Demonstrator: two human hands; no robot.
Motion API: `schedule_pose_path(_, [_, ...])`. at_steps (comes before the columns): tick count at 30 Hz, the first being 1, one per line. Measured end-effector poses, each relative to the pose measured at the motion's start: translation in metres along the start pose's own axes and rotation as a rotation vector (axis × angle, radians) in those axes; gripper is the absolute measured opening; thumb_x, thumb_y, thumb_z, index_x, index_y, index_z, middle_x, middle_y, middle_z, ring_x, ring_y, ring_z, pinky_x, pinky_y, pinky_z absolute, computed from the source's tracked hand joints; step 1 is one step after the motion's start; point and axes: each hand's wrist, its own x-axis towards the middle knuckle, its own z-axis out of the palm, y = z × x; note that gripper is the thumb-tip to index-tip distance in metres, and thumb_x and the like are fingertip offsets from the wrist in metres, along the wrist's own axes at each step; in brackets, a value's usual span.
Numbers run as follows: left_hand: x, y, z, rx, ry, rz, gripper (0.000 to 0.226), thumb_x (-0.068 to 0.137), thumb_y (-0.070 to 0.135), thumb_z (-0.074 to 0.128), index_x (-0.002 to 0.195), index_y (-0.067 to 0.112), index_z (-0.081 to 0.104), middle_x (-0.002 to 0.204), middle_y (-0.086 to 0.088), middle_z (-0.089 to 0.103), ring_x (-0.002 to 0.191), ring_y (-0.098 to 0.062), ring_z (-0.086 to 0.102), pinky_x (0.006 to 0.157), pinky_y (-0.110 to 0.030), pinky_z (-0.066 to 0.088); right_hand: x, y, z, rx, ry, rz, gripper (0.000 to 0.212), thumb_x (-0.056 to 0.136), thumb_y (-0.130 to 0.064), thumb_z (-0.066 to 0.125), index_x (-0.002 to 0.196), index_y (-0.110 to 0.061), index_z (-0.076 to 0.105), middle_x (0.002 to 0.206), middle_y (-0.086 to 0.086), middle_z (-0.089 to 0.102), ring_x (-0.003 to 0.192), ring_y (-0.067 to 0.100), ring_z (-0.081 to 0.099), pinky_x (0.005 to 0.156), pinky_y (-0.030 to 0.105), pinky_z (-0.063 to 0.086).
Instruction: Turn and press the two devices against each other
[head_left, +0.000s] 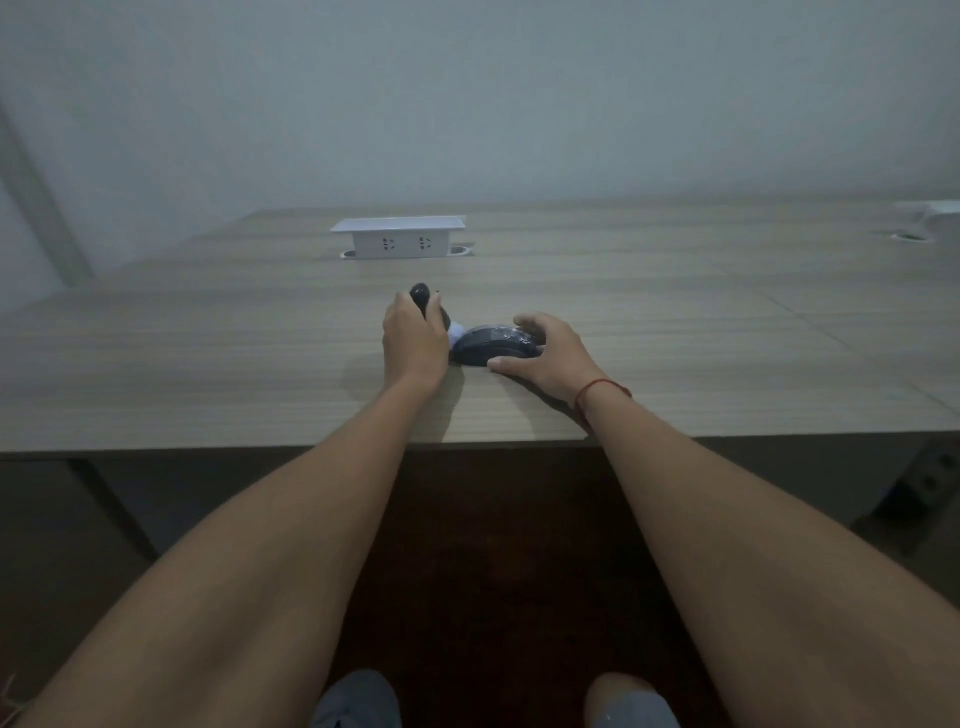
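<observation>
Head view of two bare hands at work on a pale wood-grain surface (208, 332). The left hand (413, 340) is curled round a small dark rounded piece of plastic (422, 297), raised a little above the surface; whether this is a cover or a separate part cannot be told. The right hand (545, 353), a red string bracelet (602, 387) at its wrist, arches over a dark grey oval computer mouse (488, 345), fingers on its far side and thumb low at the near edge, steadying it flat on the surface, near its front edge. A small pale scrap (458, 330) lies between the two hands; what it is cannot be told. A white pop-up socket box (399, 240) stands well behind. Good practice here, as a judgement: keep the mouse pinned flat by light pressure from the right hand and hold the dark piece firmly by its edges.
</observation>
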Motion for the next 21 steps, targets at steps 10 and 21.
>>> schedule_pose_path(10, [-0.004,0.004,0.006,-0.105,-0.071,0.008,0.033,0.100,0.029,0.045,0.117,0.001,0.052,0.112,-0.015,0.059,0.104,-0.024,0.056,0.084,-0.030,0.045,0.001,0.000,0.000,-0.057,-0.046,-0.012,0.068,0.081,-0.026,0.078,0.140,-0.012,0.046,0.134,0.006,0.054,0.115,0.015,0.051,0.092,0.024,0.040])
schedule_pose_path(21, [-0.006,0.006,0.002,-0.095,-0.033,0.078,0.028,0.097,0.030,0.052,0.102,0.003,0.059,0.096,-0.008,0.058,0.086,-0.016,0.052,0.074,-0.025,0.041,0.004,0.002,0.007,-0.129,0.064,-0.014,0.060,0.074,-0.036,0.081,0.124,-0.014,0.055,0.118,0.003,0.060,0.103,0.017,0.057,0.094,0.037,0.051])
